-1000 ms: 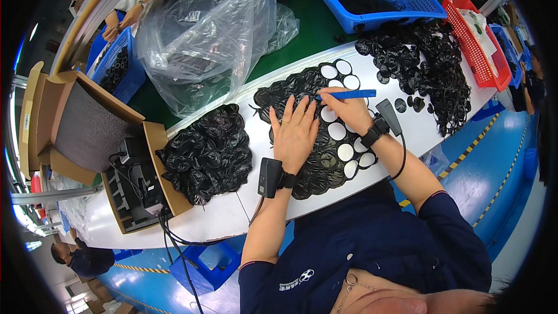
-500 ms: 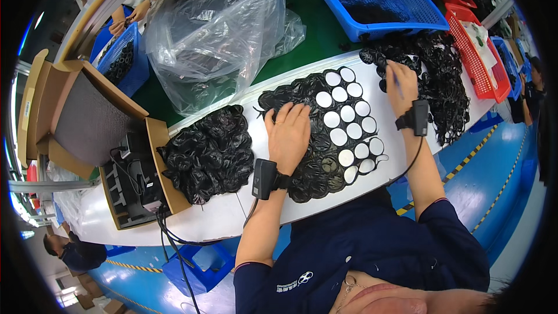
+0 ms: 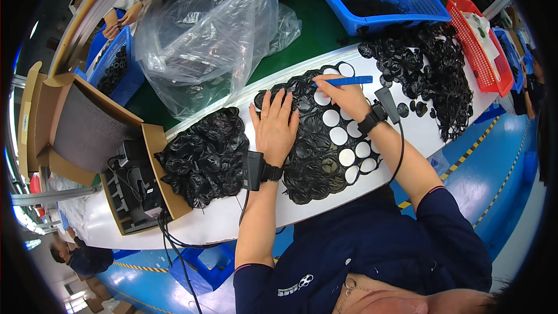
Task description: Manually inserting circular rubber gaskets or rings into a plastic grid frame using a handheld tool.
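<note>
My left hand [image 3: 275, 131] lies flat with fingers spread on rows of black round pieces [image 3: 317, 177], which look film-like and wrinkled. To its right, several white discs [image 3: 337, 135] with dark rims sit in rows. My right hand [image 3: 347, 99] is closed around a slim flat blue tool [image 3: 354, 80], its exact kind unclear. Its fingertips are at the upper rows, where black pieces meet white discs; whether they also pinch a piece cannot be made out. Part of the white discs is hidden under this hand. Each wrist wears a black strapped device with a cable.
Another black heap [image 3: 206, 154] lies left, beside an open cardboard box [image 3: 154, 148] with cables. Loose black pieces [image 3: 430, 70] spread at right. Behind are a clear plastic bag [image 3: 203, 40], a blue basket [image 3: 360, 23] and a red basket [image 3: 494, 81]. Another person works at far left.
My right hand has moved left from the loose black pieces to the rows of discs, with the blue tool now plainly visible. My left hand has shifted slightly left, its fingers more spread.
</note>
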`<state>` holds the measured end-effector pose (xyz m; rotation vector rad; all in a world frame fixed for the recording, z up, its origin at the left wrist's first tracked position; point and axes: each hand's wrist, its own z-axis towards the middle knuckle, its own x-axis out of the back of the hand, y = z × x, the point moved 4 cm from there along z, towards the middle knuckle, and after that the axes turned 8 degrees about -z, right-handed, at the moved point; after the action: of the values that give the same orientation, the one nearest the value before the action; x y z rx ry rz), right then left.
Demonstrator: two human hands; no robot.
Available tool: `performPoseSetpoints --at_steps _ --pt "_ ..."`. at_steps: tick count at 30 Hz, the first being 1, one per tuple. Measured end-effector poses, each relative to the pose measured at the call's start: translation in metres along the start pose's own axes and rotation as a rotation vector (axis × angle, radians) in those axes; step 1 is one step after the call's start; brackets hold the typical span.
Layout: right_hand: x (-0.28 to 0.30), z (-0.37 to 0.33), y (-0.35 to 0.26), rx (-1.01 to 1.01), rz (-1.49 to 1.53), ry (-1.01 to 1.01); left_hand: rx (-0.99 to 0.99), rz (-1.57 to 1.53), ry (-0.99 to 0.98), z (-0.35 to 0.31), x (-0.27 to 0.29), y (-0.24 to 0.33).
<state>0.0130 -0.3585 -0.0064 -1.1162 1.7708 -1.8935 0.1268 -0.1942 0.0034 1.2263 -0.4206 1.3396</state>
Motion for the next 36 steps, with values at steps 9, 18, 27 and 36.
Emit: performPoseSetpoints --at_steps 9,18,27,36 --pt "0.000 -0.001 -0.001 0.022 -0.106 0.011 0.003 0.005 0.013 0.000 -0.001 0.001" --pt "-0.009 -0.018 -0.028 0.746 -0.901 0.370 0.040 0.034 0.004 -0.003 0.000 -0.003" --pt "0.073 -0.017 -0.005 -0.015 -0.005 0.325 0.066 0.001 -0.009 -0.001 -0.001 -0.004" --pt "-0.030 0.008 -0.009 0.067 0.032 -0.073 0.054 -0.003 0.006 0.004 -0.002 -0.001"
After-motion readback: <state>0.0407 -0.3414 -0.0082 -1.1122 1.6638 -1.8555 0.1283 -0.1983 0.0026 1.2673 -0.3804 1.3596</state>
